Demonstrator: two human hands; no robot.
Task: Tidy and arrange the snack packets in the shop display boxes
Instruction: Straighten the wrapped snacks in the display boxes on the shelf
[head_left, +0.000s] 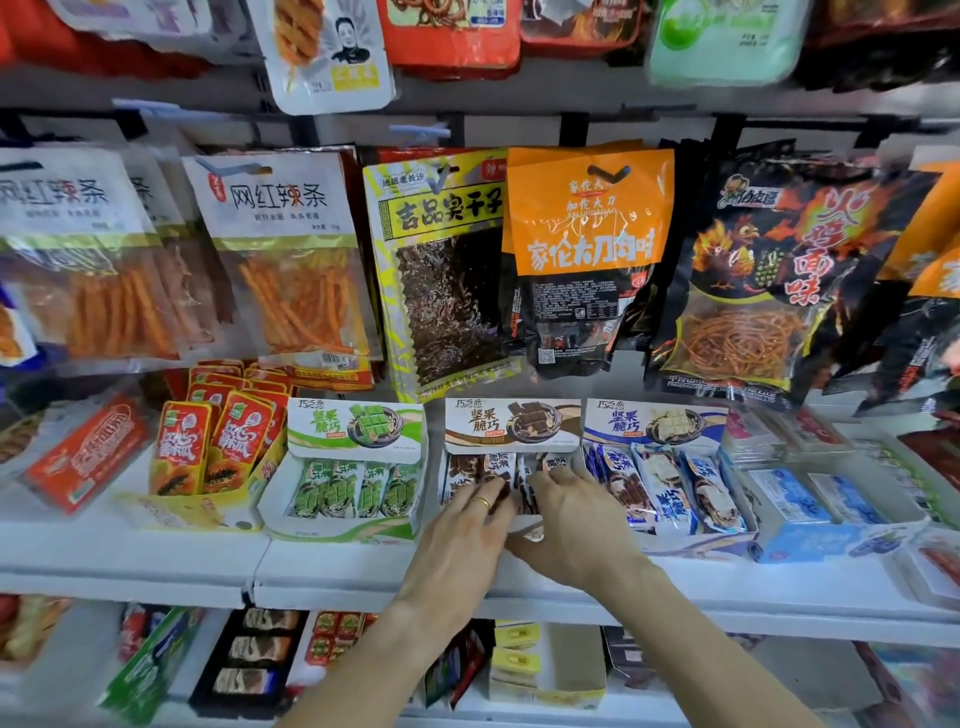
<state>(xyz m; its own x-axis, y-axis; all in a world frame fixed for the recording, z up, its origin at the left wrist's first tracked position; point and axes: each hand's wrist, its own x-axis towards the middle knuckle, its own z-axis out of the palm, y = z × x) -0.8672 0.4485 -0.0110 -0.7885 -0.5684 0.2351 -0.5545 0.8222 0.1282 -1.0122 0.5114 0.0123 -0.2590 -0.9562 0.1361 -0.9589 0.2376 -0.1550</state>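
A brown-and-white display box (511, 423) of chocolate snack packets (498, 462) stands in the middle of the white shelf. Both my hands reach into it. My left hand (462, 525), with a gold ring, lies over the left packets, its fingers fairly straight on them. My right hand (566, 525) lies on the right packets, fingertips touching them and thumb at the box's front edge. Part of the packets is hidden under my hands. A green box (358, 421) of green packets stands to the left, and a blue box (654, 421) of blue-white packets to the right.
A yellow box of red-orange packets (208, 452) stands at the left, light blue boxes (800, 514) at the right. Large snack bags (587, 249) hang on hooks just above the boxes. The shelf's front edge (156, 571) runs below; more boxes sit on the lower shelf.
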